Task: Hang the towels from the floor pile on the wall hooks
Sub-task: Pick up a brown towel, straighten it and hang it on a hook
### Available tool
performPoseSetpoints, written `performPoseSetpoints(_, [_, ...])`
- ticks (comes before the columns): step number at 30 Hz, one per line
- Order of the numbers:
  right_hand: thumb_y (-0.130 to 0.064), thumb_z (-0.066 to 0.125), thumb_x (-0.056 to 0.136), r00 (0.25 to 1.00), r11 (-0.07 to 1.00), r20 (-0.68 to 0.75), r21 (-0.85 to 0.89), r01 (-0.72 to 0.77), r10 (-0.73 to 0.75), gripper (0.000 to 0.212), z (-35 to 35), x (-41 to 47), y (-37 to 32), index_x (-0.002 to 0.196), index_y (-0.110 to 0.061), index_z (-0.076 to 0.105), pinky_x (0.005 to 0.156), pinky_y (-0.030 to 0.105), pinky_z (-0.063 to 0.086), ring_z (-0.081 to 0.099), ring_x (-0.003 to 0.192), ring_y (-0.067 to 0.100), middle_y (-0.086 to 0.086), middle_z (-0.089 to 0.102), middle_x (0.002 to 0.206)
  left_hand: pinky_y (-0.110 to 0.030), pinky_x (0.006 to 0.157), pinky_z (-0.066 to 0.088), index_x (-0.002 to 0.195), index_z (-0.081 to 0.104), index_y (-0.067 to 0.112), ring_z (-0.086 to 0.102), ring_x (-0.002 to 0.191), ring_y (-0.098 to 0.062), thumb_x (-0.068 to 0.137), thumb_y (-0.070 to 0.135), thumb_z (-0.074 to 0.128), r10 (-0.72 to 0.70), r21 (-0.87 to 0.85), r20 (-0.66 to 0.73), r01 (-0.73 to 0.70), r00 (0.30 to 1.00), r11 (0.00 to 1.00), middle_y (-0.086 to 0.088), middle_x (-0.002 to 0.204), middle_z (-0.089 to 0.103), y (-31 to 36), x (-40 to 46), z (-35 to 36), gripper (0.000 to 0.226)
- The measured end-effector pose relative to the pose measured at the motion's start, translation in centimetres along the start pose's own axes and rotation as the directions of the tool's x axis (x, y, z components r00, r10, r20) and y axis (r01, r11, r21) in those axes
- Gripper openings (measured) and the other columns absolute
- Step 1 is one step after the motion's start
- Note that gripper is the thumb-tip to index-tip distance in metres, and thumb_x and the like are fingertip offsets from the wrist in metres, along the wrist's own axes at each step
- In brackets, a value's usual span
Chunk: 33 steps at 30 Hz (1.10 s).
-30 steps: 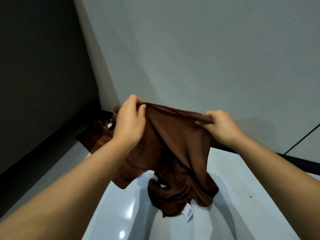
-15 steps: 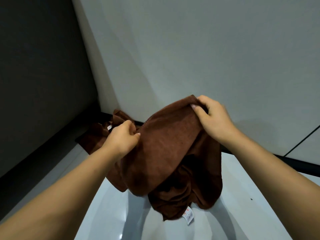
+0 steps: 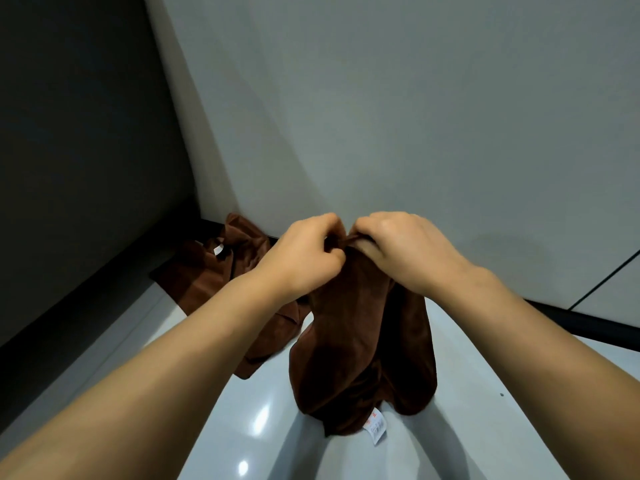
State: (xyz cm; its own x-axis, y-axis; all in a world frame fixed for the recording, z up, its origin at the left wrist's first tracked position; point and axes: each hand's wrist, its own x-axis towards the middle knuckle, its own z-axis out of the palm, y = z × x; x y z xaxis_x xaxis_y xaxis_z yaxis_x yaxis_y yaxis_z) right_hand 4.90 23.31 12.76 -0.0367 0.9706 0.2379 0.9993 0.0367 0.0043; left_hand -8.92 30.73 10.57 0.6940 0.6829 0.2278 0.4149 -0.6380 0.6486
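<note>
Here the brown towel (image 3: 367, 344) hangs bunched with its long axis running straight down, top edge at the hands and a white care label (image 3: 377, 427) at its low end above the glossy floor (image 3: 242, 427). The left hand (image 3: 304, 258) and right hand (image 3: 405, 251) — well apart a second ago — now meet knuckle to knuckle, each with fingers curled tight on the gathered top edge. The cloth looks dark, soft and deeply folded. More brown towels (image 3: 221, 271) lie piled in the corner against the grey wall (image 3: 415, 116).
</note>
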Motion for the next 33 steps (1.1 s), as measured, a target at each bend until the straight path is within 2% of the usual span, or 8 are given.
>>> performPoseSetpoints(3, [-0.033, 0.04, 0.097, 1.0, 0.999, 0.001, -0.021, -0.025, 0.025, 0.024, 0.1, -0.1, 0.2, 0.107, -0.018, 0.057, 0.072, 0.034, 0.039, 0.055, 0.103, 0.027, 0.004, 0.062, 0.107, -0.038, 0.063, 0.041, 0.074, 0.043, 0.016, 0.046, 0.066, -0.018, 0.079, 0.013, 0.056, -0.013, 0.034, 0.006, 0.013, 1.0, 0.999, 0.002, 0.067, 0.049, -0.7, -0.4, -0.2, 0.014])
performPoseSetpoints(8, [-0.032, 0.039, 0.097, 1.0, 0.998, 0.009, -0.058, -0.008, 0.009, 0.022, 0.4, -0.1, -0.2, 0.104, -0.016, 0.054, 0.067, 0.034, 0.036, 0.056, 0.099, 0.03, 0.005, 0.062, 0.102, -0.039, 0.064, 0.037, 0.078, 0.035, 0.014, 0.044, 0.07, -0.025, 0.084, 0.007, 0.048, -0.002, 0.076, 0.003, 0.002, 1.0, 0.997, -0.001, 0.068, 0.043, -0.7, -0.6, -0.1, 0.015])
performPoseSetpoints(12, [-0.03, 0.039, 0.097, 0.999, 0.996, -0.01, -0.084, 0.038, -0.039, 0.02, 1.1, 0.4, -1.3, 0.105, -0.017, 0.052, 0.064, 0.032, 0.031, 0.057, 0.1, 0.03, 0.005, 0.063, 0.104, -0.039, 0.063, 0.035, 0.085, 0.032, 0.013, 0.048, 0.08, -0.03, 0.09, 0.008, 0.038, -0.002, 0.334, 0.014, -0.002, 1.0, 0.942, 0.001, 0.076, 0.038, -0.4, -0.5, 0.4, 0.01])
performPoseSetpoints(15, [-0.031, 0.037, 0.098, 0.999, 0.996, 0.009, -0.067, 0.054, -0.053, 0.025, 1.7, 0.7, -1.9, 0.114, -0.017, 0.05, 0.066, 0.033, 0.031, 0.057, 0.103, 0.031, 0.007, 0.063, 0.11, -0.033, 0.056, 0.026, 0.089, 0.03, 0.015, 0.052, 0.084, -0.029, 0.092, 0.011, 0.04, 0.084, 0.598, -0.021, -0.055, 0.996, 0.8, -0.001, 0.085, 0.042, -0.7, -0.8, 0.5, 0.01])
performPoseSetpoints(17, [-0.036, 0.035, 0.098, 0.997, 0.996, 0.03, -0.062, 0.07, -0.068, 0.029, 2.0, 0.7, -2.2, 0.112, -0.016, 0.05, 0.065, 0.033, 0.031, 0.056, 0.102, 0.032, 0.008, 0.063, 0.109, -0.03, 0.043, 0.012, 0.084, 0.045, 0.014, 0.057, 0.069, -0.029, 0.082, 0.007, 0.05, 0.23, 0.706, -0.011, -0.155, 0.973, 0.691, -0.003, 0.076, 0.05, -1.4, -0.9, 0.3, 0.009])
performPoseSetpoints(19, [-0.044, 0.034, 0.098, 0.996, 0.994, 0.033, -0.067, 0.082, -0.08, 0.034, 2.3, 0.6, -2.4, 0.106, -0.015, 0.051, 0.063, 0.032, 0.029, 0.057, 0.1, 0.032, 0.009, 0.063, 0.106, -0.019, 0.047, -0.002, 0.064, 0.054, 0.01, 0.052, 0.042, -0.028, 0.061, 0.008, 0.058, 0.244, 0.753, 0.054, -0.2, 0.968, 0.627, -0.005, 0.055, 0.052, -1.4, -1.2, -0.5, 0.005])
performPoseSetpoints(27, [-0.058, 0.047, 0.088, 0.996, 0.995, 0.065, 0.073, -0.06, 0.056, 0.042, 3.4, -0.3, -1.9, 0.083, -0.017, 0.042, 0.062, 0.031, 0.028, 0.057, 0.091, 0.034, 0.012, 0.062, 0.09, -0.016, 0.043, 0.012, 0.061, 0.054, 0.008, 0.048, 0.035, -0.028, 0.068, 0.013, 0.03, 0.266, 0.785, -0.007, -0.16, 0.964, 0.598, -0.01, 0.052, 0.05, -3.4, -1.9, -3.3, 0.026])
performPoseSetpoints(33, [-0.025, 0.047, 0.096, 0.948, 0.946, 0.049, 0.064, -0.318, 0.315, 0.02, 4.2, -0.9, 0.2, 0.108, -0.012, 0.056, 0.069, 0.035, 0.039, 0.056, 0.098, 0.037, 0.014, 0.06, 0.101, -0.015, 0.043, 0.014, 0.067, 0.055, 0.004, 0.047, 0.037, -0.029, 0.071, -0.006, 0.057, 0.166, 0.767, -0.144, 0.004, 0.975, 0.642, -0.013, 0.056, 0.05, -5.6, -2.6, -5.4, 0.011])
